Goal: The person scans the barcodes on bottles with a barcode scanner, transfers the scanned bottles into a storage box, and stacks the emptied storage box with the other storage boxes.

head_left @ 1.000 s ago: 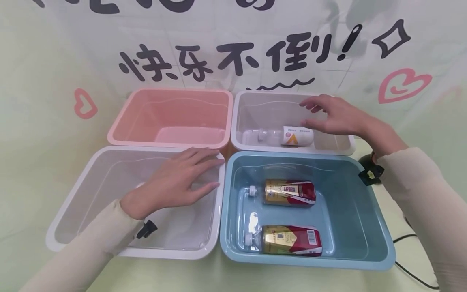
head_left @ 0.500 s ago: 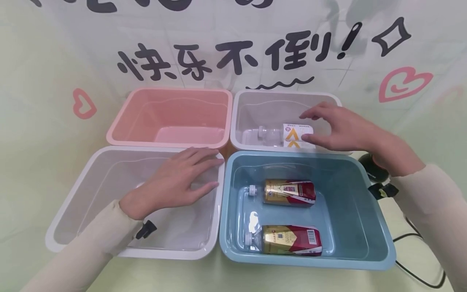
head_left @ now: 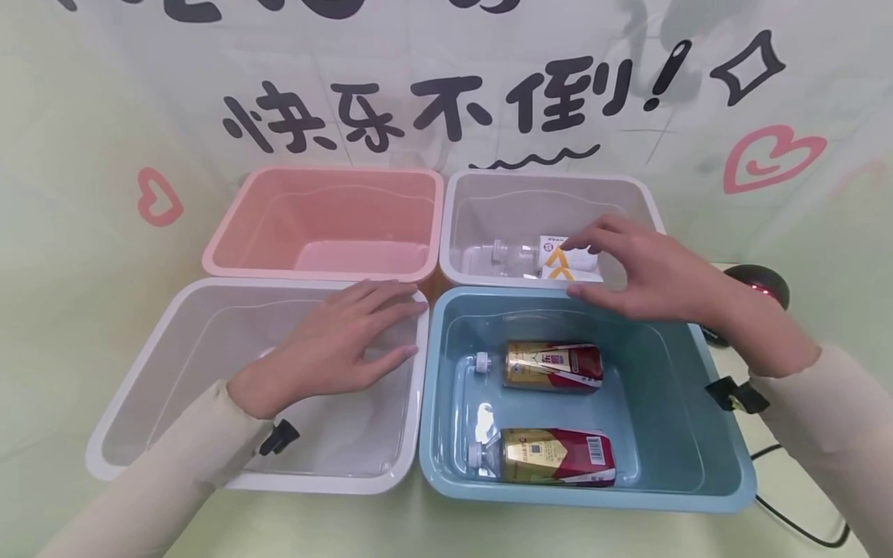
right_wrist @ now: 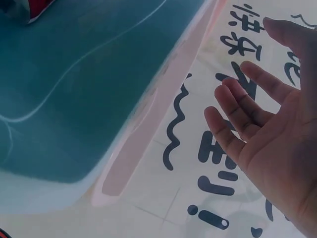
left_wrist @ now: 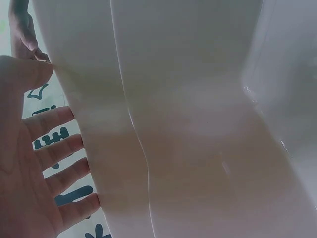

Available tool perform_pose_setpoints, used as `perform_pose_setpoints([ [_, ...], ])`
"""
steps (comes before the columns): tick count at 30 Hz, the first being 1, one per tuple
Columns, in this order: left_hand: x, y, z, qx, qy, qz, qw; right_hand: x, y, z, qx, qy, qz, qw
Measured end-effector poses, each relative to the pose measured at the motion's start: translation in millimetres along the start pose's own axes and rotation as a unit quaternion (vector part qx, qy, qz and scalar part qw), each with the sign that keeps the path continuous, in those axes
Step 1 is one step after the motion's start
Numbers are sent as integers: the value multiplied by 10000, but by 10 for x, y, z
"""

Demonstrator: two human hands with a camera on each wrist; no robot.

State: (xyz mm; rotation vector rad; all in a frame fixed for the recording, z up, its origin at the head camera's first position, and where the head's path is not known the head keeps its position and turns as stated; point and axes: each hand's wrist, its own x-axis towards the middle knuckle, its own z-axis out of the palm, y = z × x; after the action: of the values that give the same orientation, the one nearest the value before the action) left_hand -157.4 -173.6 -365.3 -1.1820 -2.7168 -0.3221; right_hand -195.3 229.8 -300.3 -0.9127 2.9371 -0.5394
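My left hand (head_left: 331, 341) is held over the front-left white bin (head_left: 156, 457), palm down with relaxed fingers near its right and back rims. It holds nothing. The left wrist view shows the fingers (left_wrist: 59, 151) along the bin's rim; whether they touch it, I cannot tell. My right hand (head_left: 645, 267) hovers with spread fingers above the border of the back-right pale bin (head_left: 488, 205) and the blue bin (head_left: 670, 333). Nothing is in it. Below its fingers, clear bottles (head_left: 568, 252) with white-and-yellow labels lie in the pale bin, apparently two.
Two gold-and-red bottles (head_left: 554, 366) lie sideways in the blue bin. A pink bin (head_left: 324, 217) stands at the back left. A black device (head_left: 760, 283) with red lights and a cable (head_left: 802, 531) are at the right. A printed sheet (head_left: 446, 70) hangs behind.
My right hand has come from over the back-right pale bin toward me, to its border with the blue bin. More of the white-and-yellow labels shows. The left hand stays in place.
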Motion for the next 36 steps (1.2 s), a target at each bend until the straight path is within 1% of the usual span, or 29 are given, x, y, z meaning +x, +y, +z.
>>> perform_pose_setpoints([
  [3,-1,-2,-3,18,-8,-3,10000,-35,-61,43,8,117,-172,9998],
  [9,-6,-1,2,-17,10,-9,10000,-83,-168,166,-21,293,-658,9974],
  [13,-6,4,0,-19,4,-32,10000,-98,-234,272,-13,217,-874,9959],
  [16,-5,4,-3,-6,-28,-60,10000,-114,-283,354,89,29,-993,9950],
  [20,-2,-1,1,16,-57,-83,9999,-137,-352,459,158,-241,-913,9954],
  [26,-6,-5,9,6,-13,-27,10000,-125,-425,605,164,-511,-815,9952],
  [30,-6,-8,14,-40,12,11,10000,-124,-439,711,174,-678,-765,9946],
  [36,-3,-3,3,-38,-51,-42,10000,-126,-431,880,129,-867,-765,9932],
])
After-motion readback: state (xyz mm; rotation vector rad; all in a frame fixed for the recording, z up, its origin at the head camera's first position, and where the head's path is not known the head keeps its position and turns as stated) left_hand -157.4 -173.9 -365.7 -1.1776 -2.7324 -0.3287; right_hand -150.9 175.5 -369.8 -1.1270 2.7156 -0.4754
